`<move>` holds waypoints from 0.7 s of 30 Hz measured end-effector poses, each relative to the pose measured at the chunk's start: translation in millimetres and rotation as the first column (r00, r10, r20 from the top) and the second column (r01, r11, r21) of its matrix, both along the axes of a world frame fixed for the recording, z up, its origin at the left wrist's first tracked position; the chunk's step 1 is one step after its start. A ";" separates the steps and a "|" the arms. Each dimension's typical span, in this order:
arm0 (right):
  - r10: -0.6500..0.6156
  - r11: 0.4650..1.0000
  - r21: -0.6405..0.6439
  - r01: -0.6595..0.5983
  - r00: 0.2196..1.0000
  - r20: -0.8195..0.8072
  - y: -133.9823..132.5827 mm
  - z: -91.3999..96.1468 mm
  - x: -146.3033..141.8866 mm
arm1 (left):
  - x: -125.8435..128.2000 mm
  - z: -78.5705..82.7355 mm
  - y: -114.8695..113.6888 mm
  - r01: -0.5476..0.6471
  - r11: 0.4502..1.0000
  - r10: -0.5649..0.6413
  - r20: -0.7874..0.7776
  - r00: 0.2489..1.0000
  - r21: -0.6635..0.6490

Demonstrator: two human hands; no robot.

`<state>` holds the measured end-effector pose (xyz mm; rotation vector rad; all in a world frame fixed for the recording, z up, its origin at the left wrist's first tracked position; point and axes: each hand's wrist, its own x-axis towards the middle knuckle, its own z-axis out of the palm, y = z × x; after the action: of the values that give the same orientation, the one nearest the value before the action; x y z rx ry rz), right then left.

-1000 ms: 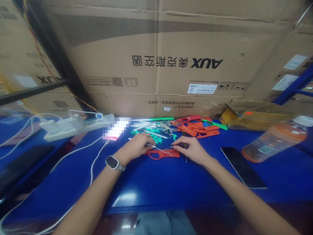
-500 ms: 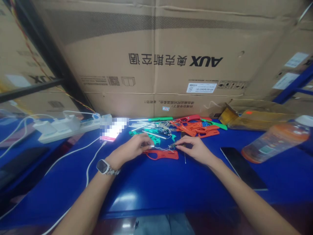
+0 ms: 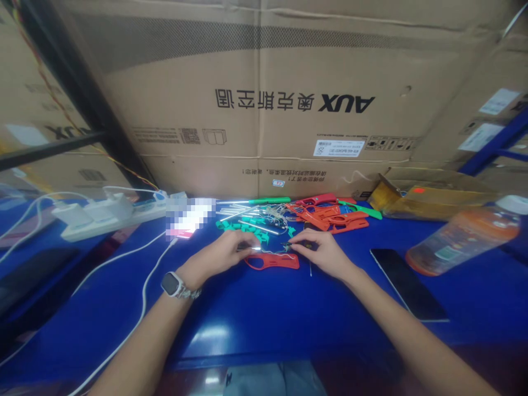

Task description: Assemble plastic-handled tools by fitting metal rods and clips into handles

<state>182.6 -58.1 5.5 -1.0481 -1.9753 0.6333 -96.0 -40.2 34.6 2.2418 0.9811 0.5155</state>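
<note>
My left hand (image 3: 231, 248) is closed in a pinch, with a small shiny metal piece (image 3: 256, 248) showing at its fingertips. My right hand (image 3: 324, 252) is closed on a small dark part with thin wires (image 3: 285, 246). A thin white wire (image 3: 280, 254) runs between the hands, and a thin light-coloured strand hangs below the right one. Just under the fingertips, an orange-red plastic handle shell (image 3: 284, 261) lies on the blue table (image 3: 264, 308). Turquoise plastic pieces (image 3: 243, 228) lie right behind my left hand. The fingers hide most of both held parts.
Orange-red shells (image 3: 317, 214), metal rods (image 3: 258, 225) and a green-handled screwdriver (image 3: 270, 200) are heaped at the back. Left are a lit phone (image 3: 193, 219), a power strip (image 3: 82, 228) and cables. Right are a dark phone (image 3: 406, 283), a bottle (image 3: 462, 239) and an open carton (image 3: 416, 198).
Both hands stay nearly in place over the shell. The right fingertips and the small dark part have shifted slightly, and the wire between the hands lies a little lower.
</note>
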 end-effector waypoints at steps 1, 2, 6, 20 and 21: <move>-0.005 1.000 -0.005 0.005 1.000 -0.004 -0.5 -0.7 -1.5 | 0.6 -0.7 -0.2 0.006 1.000 -0.006 0.022 1.000 -0.004; -0.012 1.000 -0.010 0.012 1.000 -0.006 -1.1 -1.4 -2.9 | 1.1 -1.4 -0.2 0.011 1.000 -0.010 0.039 0.999 -0.010; -0.044 0.999 -0.006 0.044 0.999 -0.014 -4.3 -3.9 -9.3 | 2.4 -4.0 0.4 0.009 0.999 -0.007 0.061 0.998 -0.039; -0.236 0.966 0.126 0.226 0.970 0.064 -12.2 -5.7 -23.3 | 7.3 -3.0 -3.1 0.057 0.976 -0.035 -0.104 0.994 0.210; -0.244 0.964 0.129 0.234 0.968 0.064 -12.8 -5.4 -23.8 | 8.0 -1.7 -3.9 0.051 0.977 -0.028 -0.113 0.993 0.208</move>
<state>158.8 -71.0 0.1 -1.2293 -1.8892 0.3420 -88.0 -44.1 32.9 2.4963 0.9731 0.5031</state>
